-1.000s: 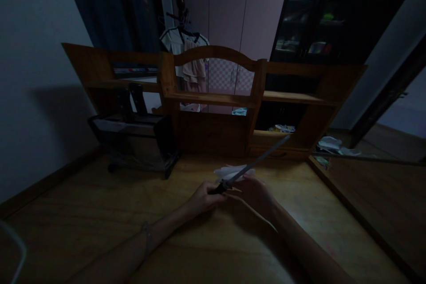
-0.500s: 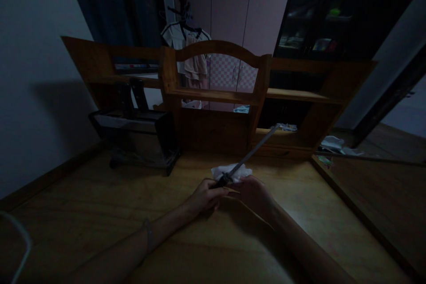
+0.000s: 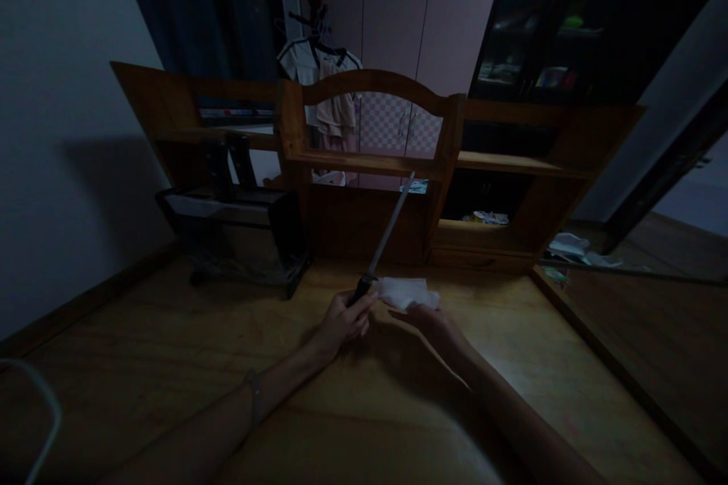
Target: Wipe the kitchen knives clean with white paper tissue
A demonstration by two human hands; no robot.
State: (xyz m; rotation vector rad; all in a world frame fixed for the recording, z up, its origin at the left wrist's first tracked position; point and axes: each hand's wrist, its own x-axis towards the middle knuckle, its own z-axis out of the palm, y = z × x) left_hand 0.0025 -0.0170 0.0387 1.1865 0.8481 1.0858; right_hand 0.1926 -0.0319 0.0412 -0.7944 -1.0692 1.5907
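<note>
My left hand is wrapped around the black handle of a sharpening steel. Its long thin grey rod tilts up and away, slightly to the right. My right hand is closed on a folded white tissue, which spreads out beyond the fingers just right of the steel's guard. The tissue appears apart from the rod. At the left stands a black knife holder with two black-handled tools upright in it; their lower parts are hard to make out in the dim light.
Both hands are above a wooden tabletop. A wooden shelf unit runs along its back edge, with small items in the right compartment. A white cable curves at the lower left. Clothes hang behind.
The steel has swung to the left and points more steeply away. My left hand has shifted slightly left, and the tissue has come away from the rod with my right hand.
</note>
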